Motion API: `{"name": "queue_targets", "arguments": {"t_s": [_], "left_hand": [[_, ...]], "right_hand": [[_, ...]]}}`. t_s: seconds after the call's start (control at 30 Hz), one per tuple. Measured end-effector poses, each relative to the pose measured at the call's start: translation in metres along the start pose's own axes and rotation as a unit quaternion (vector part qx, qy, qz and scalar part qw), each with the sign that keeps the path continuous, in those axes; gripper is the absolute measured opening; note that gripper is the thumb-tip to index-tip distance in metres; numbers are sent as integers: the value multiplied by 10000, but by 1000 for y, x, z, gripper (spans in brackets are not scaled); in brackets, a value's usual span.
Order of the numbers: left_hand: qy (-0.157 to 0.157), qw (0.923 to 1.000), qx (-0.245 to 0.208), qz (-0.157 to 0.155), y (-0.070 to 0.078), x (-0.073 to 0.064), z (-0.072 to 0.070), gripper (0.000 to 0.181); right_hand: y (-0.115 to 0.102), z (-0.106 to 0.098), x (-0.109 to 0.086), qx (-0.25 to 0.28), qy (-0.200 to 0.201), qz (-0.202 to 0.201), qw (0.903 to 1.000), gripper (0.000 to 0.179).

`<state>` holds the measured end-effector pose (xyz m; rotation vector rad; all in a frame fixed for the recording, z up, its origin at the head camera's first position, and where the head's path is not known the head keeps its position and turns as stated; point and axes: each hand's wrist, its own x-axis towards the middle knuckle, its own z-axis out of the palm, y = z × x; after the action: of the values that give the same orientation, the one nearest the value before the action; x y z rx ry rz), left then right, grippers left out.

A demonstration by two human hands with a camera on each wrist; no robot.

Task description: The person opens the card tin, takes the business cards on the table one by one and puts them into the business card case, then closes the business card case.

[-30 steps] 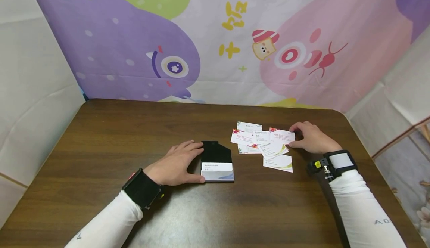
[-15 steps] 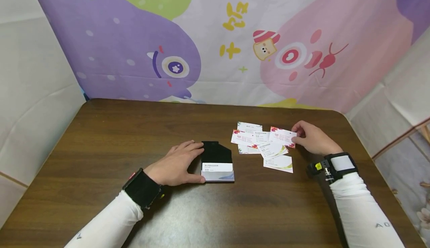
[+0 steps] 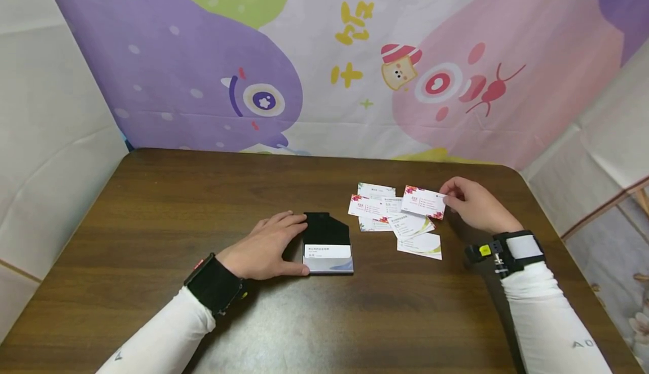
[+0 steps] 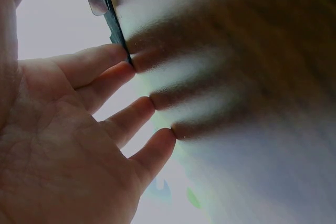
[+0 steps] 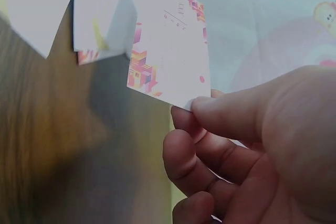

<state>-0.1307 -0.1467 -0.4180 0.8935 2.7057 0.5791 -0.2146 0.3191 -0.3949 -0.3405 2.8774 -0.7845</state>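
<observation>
Between thumb and fingers, my right hand (image 3: pixel 471 204) pinches the right edge of a business card (image 3: pixel 423 201) with red flower corners. In the right wrist view this card (image 5: pixel 170 40) is tilted and lifted off the table. Left of and below it lie several other business cards (image 3: pixel 375 190), overlapping in a loose spread. My left hand (image 3: pixel 266 245) rests on the table against the left side of a black card case (image 3: pixel 327 230), its fingers extended. The case's flap is folded back, and a stack of cards (image 3: pixel 328 260) shows in its lower part. In the left wrist view, fingertips (image 4: pixel 163 137) touch the tabletop.
The brown wooden table (image 3: pixel 203 194) has rounded back corners. Behind it hangs a cartoon-printed cloth (image 3: pixel 324 81), and white cloth panels (image 3: pixel 66 109) stand at both sides.
The right hand has taken hold of the red-flowered card at its right edge and raised it from the spread. The left hand and the card case have stayed in place.
</observation>
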Motion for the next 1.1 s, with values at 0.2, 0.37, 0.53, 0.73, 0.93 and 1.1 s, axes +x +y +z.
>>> {"name": "queue_targets", "arguments": {"t_s": [0.2, 0.37, 0.53, 0.73, 0.93, 1.1], "left_hand": [[-15, 10000, -14, -4, 0, 0, 1, 94], [-18, 10000, 0, -24, -1, 0, 2, 95], [-29, 10000, 20, -22, -1, 1, 1, 94], [-42, 10000, 9, -31, -1, 1, 1, 94], [-32, 10000, 5, -24, -1, 1, 1, 94], [-42, 10000, 14, 1, 0, 1, 1, 94]], "right_hand": [[-15, -3, -2, 56, 117, -203, 9997, 19], [-29, -2, -3, 115, 254, -380, 9989, 19], [-43, 4, -3, 229, 344, -557, 9976, 17], [-59, 9, -1, 281, 476, -720, 9959, 15], [-72, 13, -1, 390, 481, -842, 9945, 16], [-80, 18, 0, 587, 554, -904, 9926, 15]]}}
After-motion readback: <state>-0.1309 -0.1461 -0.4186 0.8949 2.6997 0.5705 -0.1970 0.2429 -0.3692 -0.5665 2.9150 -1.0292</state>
